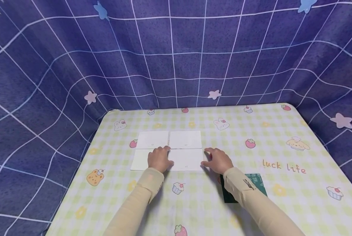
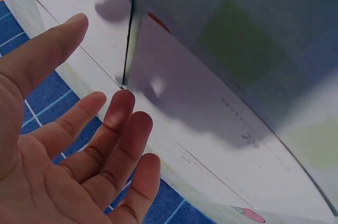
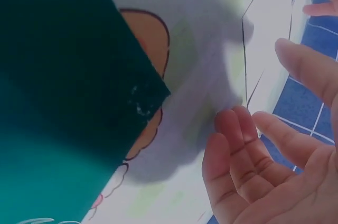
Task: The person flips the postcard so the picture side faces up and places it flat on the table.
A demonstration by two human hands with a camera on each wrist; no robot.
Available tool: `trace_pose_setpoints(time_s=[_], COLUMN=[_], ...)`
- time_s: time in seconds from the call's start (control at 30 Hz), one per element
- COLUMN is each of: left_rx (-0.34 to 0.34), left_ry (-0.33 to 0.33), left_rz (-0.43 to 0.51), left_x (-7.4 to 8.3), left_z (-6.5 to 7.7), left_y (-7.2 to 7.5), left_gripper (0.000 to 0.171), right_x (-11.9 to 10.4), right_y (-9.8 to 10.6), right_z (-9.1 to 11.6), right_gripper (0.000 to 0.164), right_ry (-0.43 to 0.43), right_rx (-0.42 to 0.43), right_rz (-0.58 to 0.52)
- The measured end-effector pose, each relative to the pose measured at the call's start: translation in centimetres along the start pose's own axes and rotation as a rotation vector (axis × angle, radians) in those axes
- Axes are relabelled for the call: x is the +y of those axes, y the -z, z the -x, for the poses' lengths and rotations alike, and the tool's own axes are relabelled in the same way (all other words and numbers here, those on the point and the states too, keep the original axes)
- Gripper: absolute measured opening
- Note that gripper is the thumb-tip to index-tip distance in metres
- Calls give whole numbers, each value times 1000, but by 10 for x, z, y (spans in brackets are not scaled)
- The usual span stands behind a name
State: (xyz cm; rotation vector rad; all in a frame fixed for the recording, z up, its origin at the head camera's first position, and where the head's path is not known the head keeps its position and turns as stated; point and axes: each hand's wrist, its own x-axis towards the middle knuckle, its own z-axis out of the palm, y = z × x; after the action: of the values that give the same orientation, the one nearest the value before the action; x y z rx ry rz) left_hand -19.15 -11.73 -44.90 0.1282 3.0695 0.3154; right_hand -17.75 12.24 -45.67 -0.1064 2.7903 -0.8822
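Several white paper cards lie edge to edge in two rows on the table. My left hand is over the gap between the lower left card and the lower right card. In the left wrist view its fingers are loosely bent and spread, holding nothing, near the corner where the cards meet. My right hand is beside the right edge of the lower right card. In the right wrist view its fingers are relaxed, with nothing in them; whether they touch the card I cannot tell.
A dark green flat square piece lies partly under my right forearm. The upper left card and upper right card form the far row. A checked cloth covers the table; a blue grid curtain hangs behind.
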Motion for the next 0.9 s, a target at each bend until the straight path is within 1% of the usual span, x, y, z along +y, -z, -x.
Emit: trace_pose_setpoints(time_s=[0.1,0.27,0.53,0.73,0.9], left_rx=[-14,-32,-68,-106,-119], left_ry=[-4,-1,18,33,25], left_rz=[-18,-23,9,46,66], left_x=[-1,-1,-4,-7,-7], left_z=[-2,-6,-10,-12,-14], left_y=[1,-1,-6,-7,-7], left_gripper=[66,69,71,72,72], right_x=[1,0,-4,-6,-6], right_y=[-1,-4,-9,-10,-10], right_z=[-5,-11,-14,-15,-16], right_gripper=[69,74,75,73,74], right_ry=[5,-16,-46,-25,-24], right_rx=[-10,-33,-45,-42,-46], right_rz=[11,18,50,60,55])
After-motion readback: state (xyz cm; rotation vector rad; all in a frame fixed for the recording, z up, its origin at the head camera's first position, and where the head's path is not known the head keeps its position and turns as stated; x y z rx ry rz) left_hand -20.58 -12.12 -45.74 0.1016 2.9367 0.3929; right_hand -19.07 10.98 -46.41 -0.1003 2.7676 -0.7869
